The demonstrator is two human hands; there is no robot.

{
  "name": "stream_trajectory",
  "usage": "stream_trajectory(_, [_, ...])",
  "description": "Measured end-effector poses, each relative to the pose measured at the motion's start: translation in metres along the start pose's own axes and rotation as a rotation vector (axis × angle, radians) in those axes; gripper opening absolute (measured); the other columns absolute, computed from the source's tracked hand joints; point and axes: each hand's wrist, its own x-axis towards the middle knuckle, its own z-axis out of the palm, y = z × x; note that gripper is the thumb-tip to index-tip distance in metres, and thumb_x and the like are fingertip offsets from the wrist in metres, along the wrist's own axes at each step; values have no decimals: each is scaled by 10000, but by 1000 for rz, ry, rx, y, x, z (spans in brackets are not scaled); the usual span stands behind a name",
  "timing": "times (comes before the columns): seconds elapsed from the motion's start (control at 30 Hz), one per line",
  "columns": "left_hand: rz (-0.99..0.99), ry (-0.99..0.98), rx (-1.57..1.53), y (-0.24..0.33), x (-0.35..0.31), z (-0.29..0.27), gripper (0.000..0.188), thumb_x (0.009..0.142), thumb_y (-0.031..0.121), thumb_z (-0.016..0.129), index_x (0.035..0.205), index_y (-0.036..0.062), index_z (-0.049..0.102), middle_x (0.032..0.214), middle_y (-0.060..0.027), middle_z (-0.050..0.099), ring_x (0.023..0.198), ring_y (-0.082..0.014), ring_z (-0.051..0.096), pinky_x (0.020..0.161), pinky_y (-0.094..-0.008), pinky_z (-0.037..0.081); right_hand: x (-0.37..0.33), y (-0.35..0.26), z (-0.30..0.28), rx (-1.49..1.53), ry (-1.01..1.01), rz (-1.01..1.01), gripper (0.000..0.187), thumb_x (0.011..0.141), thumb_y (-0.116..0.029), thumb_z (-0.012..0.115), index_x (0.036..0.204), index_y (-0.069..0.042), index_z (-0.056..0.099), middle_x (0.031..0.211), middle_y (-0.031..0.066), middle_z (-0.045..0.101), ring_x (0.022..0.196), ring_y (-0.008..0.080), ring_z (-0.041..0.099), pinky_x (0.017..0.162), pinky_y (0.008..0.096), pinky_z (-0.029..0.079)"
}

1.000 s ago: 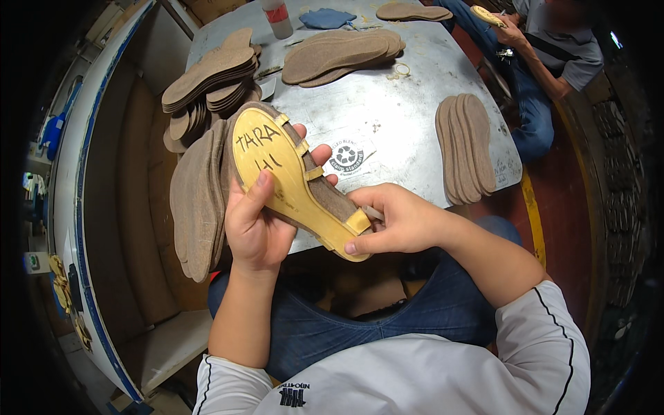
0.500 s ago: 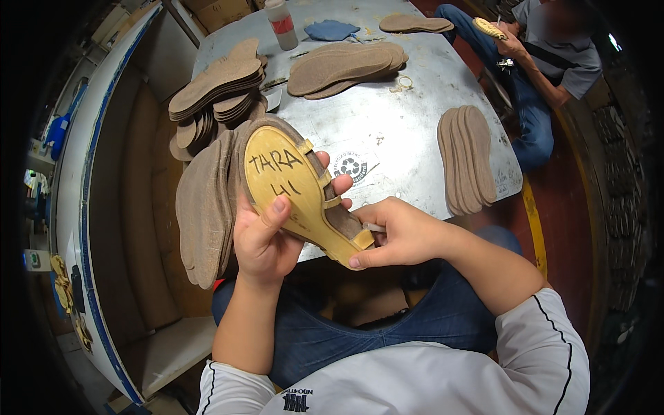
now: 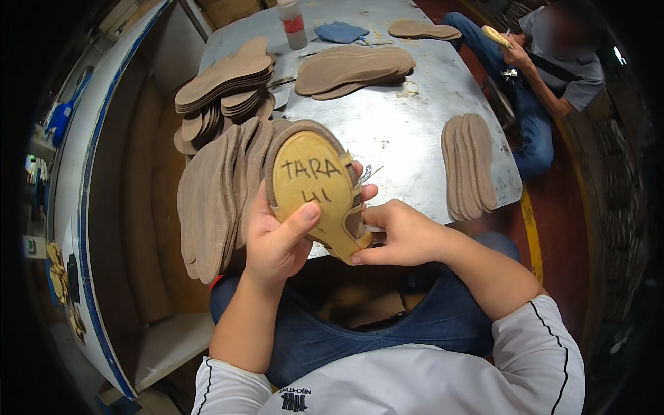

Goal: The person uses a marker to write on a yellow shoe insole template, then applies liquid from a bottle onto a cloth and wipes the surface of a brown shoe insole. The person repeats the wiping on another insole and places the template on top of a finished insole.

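The left hand's [image 3: 280,242] fingers wrap a yellow sole template [image 3: 311,183] against a brown insole [image 3: 304,126] above the bench [image 3: 408,155]; the right hand's [image 3: 408,235] pinch its heel, gripping a pale stick [image 3: 374,229]. Apparently matching edges, the next move calls for steady alignment.

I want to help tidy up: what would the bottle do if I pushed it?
The bottle might tip, since it stands tall and narrow on the table. Once down, it could roll, as its sides look round.

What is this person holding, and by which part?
A yellow sole-shaped template with a brown insole behind it: left hand grips the wide part, right hand the narrow end, plus a pale stick.
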Motion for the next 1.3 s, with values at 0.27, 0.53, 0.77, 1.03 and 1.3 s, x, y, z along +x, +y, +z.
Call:
stream_trajectory(0.27, [33,158,-3,-4,7,1,598,1178,73,644,1723,-36,425,1627,-301,638,1467,-470,710,1222,-567,611,7,-4,7,116,15,81,528,986,-267,940,1320,76,719,1043,211,826,915,262,834,832,393,651])
stream_trajectory(0.53, [15,283,-43,-4,12,-17,594,1190,74,599,1739,-29,400,1673,-292,605,1509,-504,663,1174,-637,638,8,1,8,334,-25,110,471,1038,-251,921,1347,34,709,1078,75,797,957,115,762,859,311,621])
stream_trajectory(0.77, [12,330,-144,-4,14,-22,487,1220,54,517,1692,-36,441,1625,-282,640,1502,-498,671,1160,-644,648,7,6,1,430,-91,148,440,1047,-256,922,1354,-23,710,921,-52,659,810,38,560,733,245,449])
stream_trajectory(1.03, [-33,348,-110,-5,17,-33,592,1228,115,527,1781,4,347,1731,-279,543,1636,-487,536,1261,-673,568,6,4,-1,386,-59,96,445,1082,-208,883,1428,-17,679,963,-32,738,844,29,616,754,235,474])
stream_trajectory(1.3, [4,378,-176,-11,18,-41,472,1247,113,474,1689,-48,429,1618,-269,624,1528,-484,642,1204,-682,607,7,1,-8,705,-114,166,469,1096,-226,865,1445,20,670,919,-58,705,762,16,577,667,219,440])
